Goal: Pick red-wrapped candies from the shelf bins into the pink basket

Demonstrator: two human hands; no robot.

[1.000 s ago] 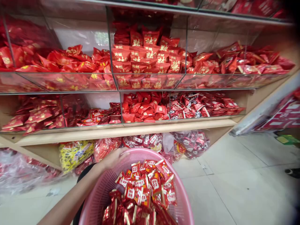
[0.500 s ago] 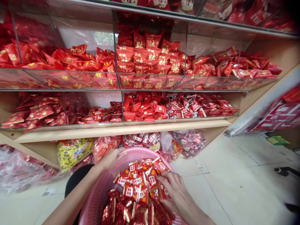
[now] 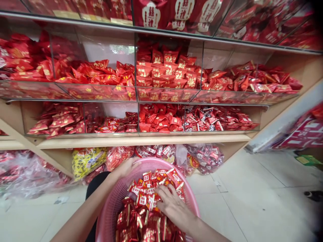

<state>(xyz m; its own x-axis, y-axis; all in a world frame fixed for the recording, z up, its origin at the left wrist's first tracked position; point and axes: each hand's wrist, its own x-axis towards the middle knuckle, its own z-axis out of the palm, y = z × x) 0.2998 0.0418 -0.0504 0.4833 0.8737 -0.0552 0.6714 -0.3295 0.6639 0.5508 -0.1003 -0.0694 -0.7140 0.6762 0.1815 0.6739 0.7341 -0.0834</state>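
A pink plastic basket [image 3: 107,210] with a perforated wall is at the bottom centre, holding many small red-and-gold wrapped candies [image 3: 143,200]. My left hand [image 3: 127,167] is closed over the basket's far left rim, its fingertips on the edge. Inside, my right hand [image 3: 173,205] rests on the candies with its fingers apart and bent downward. The fingertips touch red wrappers with white labels; no candy is clearly held between them. Darker shiny red packets [image 3: 138,223] lie in the near part of the basket.
Ahead stands a wooden shelf [image 3: 151,140] with clear-fronted compartments of red packets [image 3: 171,75]. Beneath it lie a yellow bag [image 3: 88,163] and clear bags of red sweets [image 3: 205,156]. Pale floor tiles [image 3: 242,195] extend to the right, with a green packet [image 3: 308,160] farther off.
My right hand has moved left, from the basket's right side to the middle of the candies. My left hand stays on the rim. The view has tilted up and turned slightly left.
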